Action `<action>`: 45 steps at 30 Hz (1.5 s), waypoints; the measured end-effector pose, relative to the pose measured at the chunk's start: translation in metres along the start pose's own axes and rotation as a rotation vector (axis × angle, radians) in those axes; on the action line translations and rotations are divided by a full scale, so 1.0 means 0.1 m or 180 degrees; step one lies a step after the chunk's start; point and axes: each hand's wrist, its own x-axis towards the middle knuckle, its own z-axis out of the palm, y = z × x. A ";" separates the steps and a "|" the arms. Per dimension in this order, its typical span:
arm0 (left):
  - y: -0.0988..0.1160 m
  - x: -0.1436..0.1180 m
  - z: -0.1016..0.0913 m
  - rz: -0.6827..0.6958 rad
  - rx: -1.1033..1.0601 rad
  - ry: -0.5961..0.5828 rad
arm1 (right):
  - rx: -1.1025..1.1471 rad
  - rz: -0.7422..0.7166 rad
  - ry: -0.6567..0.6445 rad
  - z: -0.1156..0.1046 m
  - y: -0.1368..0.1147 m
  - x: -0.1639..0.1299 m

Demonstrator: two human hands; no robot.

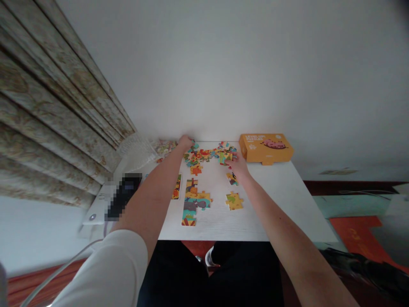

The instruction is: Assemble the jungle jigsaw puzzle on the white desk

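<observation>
At the back of the table, my left hand (185, 142) is closed, with a small teal puzzle piece (193, 140) at its fingertips; most of the fingers are hidden. My right hand (239, 165) pinches a green and yellow puzzle piece (225, 159) at the right of the loose heap. Between the hands lies a heap of colourful puzzle pieces (204, 155). Nearer me is a joined section (191, 205) showing a grey hippo. Single pieces lie apart: an orange one (196, 169), one with a dark figure (232, 178) and a yellow one (234, 201).
An orange puzzle box (266, 148) stands at the back right against the wall. Clear plastic wrapping (137, 149) and a printed sheet (165, 147) are at the back left. A dark blurred-out device (123, 198) lies left of my forearm. A picture card (176, 186) is partly covered.
</observation>
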 end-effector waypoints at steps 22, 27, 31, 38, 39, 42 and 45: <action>0.18 -2.48 0.21 -0.0291 -0.2243 0.0634 | 0.0448 -0.0211 0.0007 -0.01 0.06 -0.72; -0.40 -2.85 0.08 -0.0102 -0.1891 0.0147 | 0.0174 -0.0396 -0.0157 -0.02 0.33 -1.02; -0.58 -2.90 0.08 0.0467 -0.1738 0.0024 | 0.0233 -0.0515 -0.0198 0.03 0.57 -1.25; -0.50 -2.92 0.07 0.1277 -0.0265 0.0217 | 0.0193 -0.0860 -0.0200 0.07 0.74 -1.34; -0.49 -2.94 0.07 0.1207 -0.0014 0.0327 | 0.0153 -0.0891 -0.0176 0.07 0.76 -1.33; -0.45 -2.99 0.08 0.0972 0.0569 0.0643 | 0.0004 -0.0987 -0.0100 0.09 0.82 -1.32; -0.46 -3.01 0.09 0.1096 0.0730 0.0628 | -0.0125 -0.1067 -0.0058 0.10 0.86 -1.30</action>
